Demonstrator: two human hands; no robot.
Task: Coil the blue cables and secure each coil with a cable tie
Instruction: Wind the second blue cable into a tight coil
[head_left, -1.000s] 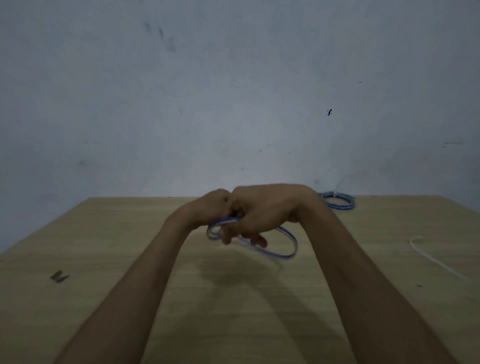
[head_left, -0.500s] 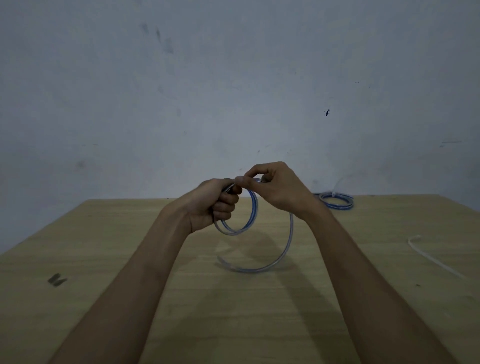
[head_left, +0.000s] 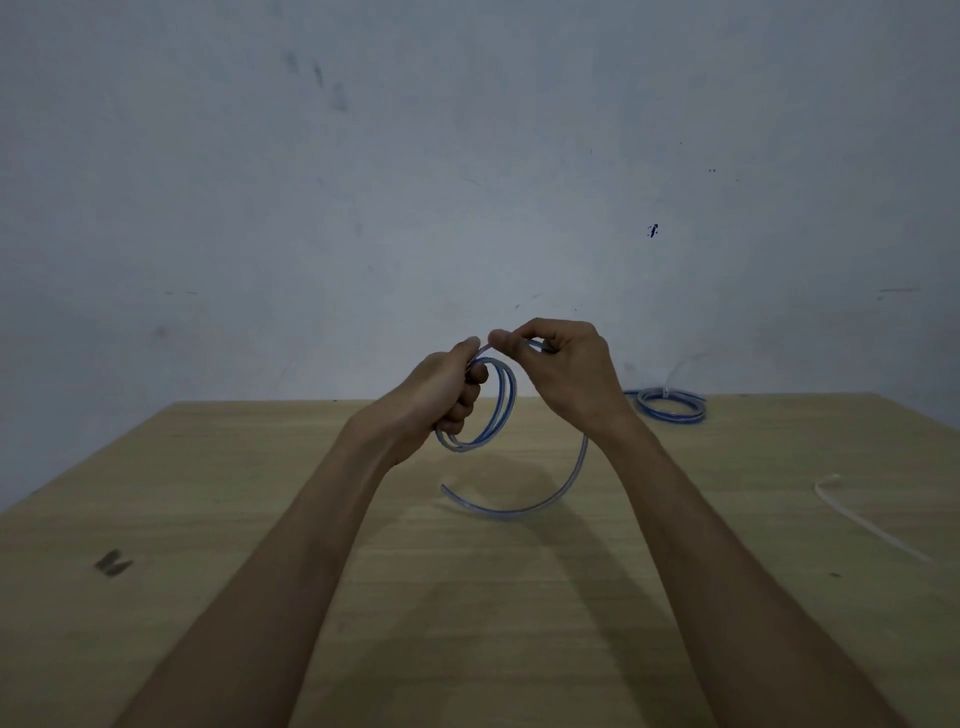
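Note:
I hold a blue cable (head_left: 506, 405) up over the middle of the wooden table (head_left: 208, 493). My left hand (head_left: 447, 395) is closed around its small loops. Just to the right, my right hand (head_left: 563, 371) pinches the cable at the top of the loops between thumb and fingers. The cable's loose end (head_left: 519, 506) curves down below my right wrist and hangs just above the table. A second blue cable coil (head_left: 670, 408) with a pale tie sticking up lies at the far right of the table. A white cable tie (head_left: 862, 519) lies flat at the right.
A grey wall (head_left: 467, 182) rises right behind the table's far edge. A small dark mark (head_left: 111, 563) sits on the table at the near left.
My hands rose from a low clenched bunch and parted a little. The cable opened from one flat loop into small upright loops, with a long tail hanging from my right hand.

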